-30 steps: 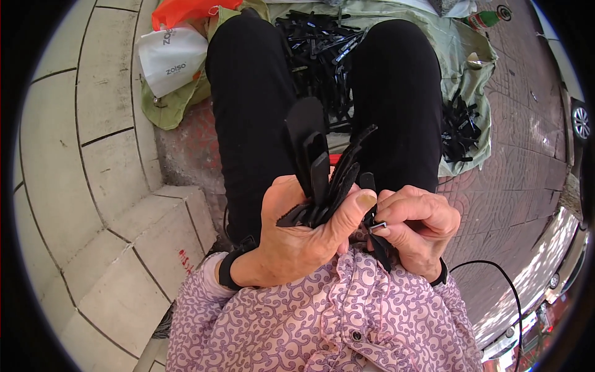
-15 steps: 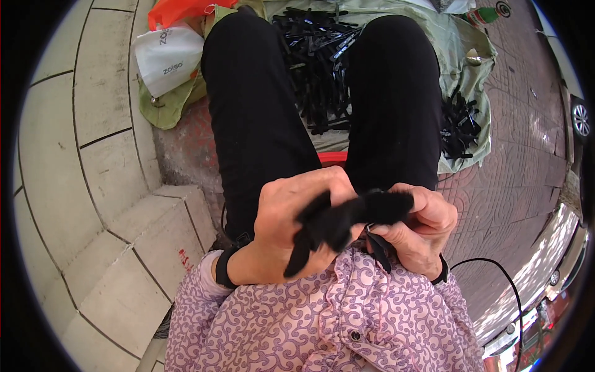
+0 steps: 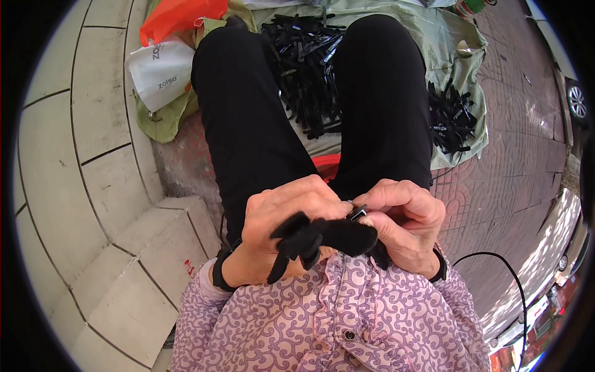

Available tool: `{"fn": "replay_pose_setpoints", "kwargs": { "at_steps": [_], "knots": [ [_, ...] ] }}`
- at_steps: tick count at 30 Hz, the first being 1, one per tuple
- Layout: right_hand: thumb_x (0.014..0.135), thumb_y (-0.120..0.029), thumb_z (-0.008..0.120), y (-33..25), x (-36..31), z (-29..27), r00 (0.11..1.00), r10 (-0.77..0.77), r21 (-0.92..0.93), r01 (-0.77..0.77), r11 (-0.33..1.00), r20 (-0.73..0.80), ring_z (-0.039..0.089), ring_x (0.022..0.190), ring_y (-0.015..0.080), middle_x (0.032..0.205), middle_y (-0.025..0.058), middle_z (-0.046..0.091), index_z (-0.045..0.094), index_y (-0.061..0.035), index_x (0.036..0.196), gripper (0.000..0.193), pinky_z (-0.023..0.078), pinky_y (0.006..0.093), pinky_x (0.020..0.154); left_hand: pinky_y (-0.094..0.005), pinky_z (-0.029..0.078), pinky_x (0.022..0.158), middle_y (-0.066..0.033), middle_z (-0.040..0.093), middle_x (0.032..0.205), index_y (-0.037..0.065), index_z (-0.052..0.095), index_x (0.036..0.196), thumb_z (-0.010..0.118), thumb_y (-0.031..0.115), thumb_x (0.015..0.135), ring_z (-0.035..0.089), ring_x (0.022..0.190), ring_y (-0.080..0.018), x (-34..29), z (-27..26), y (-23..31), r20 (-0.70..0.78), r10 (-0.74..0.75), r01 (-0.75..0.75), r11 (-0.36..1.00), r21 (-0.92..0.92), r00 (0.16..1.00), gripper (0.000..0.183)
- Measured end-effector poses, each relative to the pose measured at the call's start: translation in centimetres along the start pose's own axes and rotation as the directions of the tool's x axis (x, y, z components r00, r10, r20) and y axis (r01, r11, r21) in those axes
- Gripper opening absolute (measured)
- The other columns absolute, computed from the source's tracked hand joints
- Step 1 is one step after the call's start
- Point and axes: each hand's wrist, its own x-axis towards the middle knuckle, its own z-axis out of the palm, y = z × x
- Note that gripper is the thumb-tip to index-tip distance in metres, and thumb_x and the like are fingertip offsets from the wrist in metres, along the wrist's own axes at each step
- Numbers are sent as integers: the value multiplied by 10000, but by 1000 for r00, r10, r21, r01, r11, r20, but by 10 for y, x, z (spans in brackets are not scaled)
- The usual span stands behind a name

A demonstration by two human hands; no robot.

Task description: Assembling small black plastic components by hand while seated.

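Observation:
Above my lap, my left hand [image 3: 288, 214] is closed around a bunched black fabric strap [image 3: 347, 237], its folded ends hanging over the fingers. Facing it, my right hand [image 3: 406, 223] pinches a small dark buckle-like piece [image 3: 358, 213] with a pale edge, at the strap's upper side. Thumb and forefinger of both hands nearly meet there. What exactly the piece is cannot be made out. Beyond my knees lies a large pile of similar black straps [image 3: 307, 80], some with light printed marks. A smaller pile of black straps [image 3: 451, 118] lies outside my right knee.
A pale green sheet [image 3: 443, 49] lies under the piles. At the far left are a white bag [image 3: 162, 73] and an orange bag [image 3: 183, 17]. A red object [image 3: 326, 166] shows between my legs. Tiled steps [image 3: 124, 297] rise at left; a black cable [image 3: 496, 255] curves at right.
The strap has moved left and down with my hands, and its wide end has swung away from my right fingers. The small piece at the fingertips now shows.

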Motion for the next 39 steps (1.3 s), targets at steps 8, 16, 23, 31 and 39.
{"fn": "replay_pose_setpoints", "kwargs": {
  "at_steps": [8,16,23,31,39],
  "knots": [
    [880,17,691,-5,2,2,986,161,99,-157,983,-34,674,780,94,875,85,709,654,58,1006,137,530,199,678,-286,538,636,-127,677,866,-12,677,907,805,27,771,663,766,-198,0,10,4,-149,-110,100,992,-76,983,190],
    [961,-16,586,-6,6,6,952,307,214,-301,929,3,672,876,118,1032,125,681,580,67,1189,243,564,245,755,-201,514,531,-99,644,855,-49,600,967,720,-10,858,631,632,-96,0,14,-2,-281,-185,149,978,-145,942,166],
    [1010,-115,505,-14,7,-2,802,551,430,-592,681,232,700,893,241,1059,188,669,451,47,1267,308,581,315,765,-192,493,554,-40,650,776,-29,626,971,718,18,874,615,634,-62,1,10,-10,-290,-191,160,979,-128,938,142],
    [925,-11,579,-14,15,-2,751,535,595,-646,478,386,689,928,305,1093,194,645,408,12,1297,410,581,363,795,-190,475,557,-36,653,759,-18,641,968,720,77,890,608,623,-65,2,12,-8,-314,-308,222,934,-281,898,145],
    [934,39,519,-5,16,0,791,508,590,-601,539,341,692,781,249,1022,194,650,435,17,1194,275,584,331,676,-196,474,548,-43,659,740,-17,655,979,718,90,895,608,615,-69,1,12,-8,-260,-354,272,913,-303,899,150]
  ]
}}
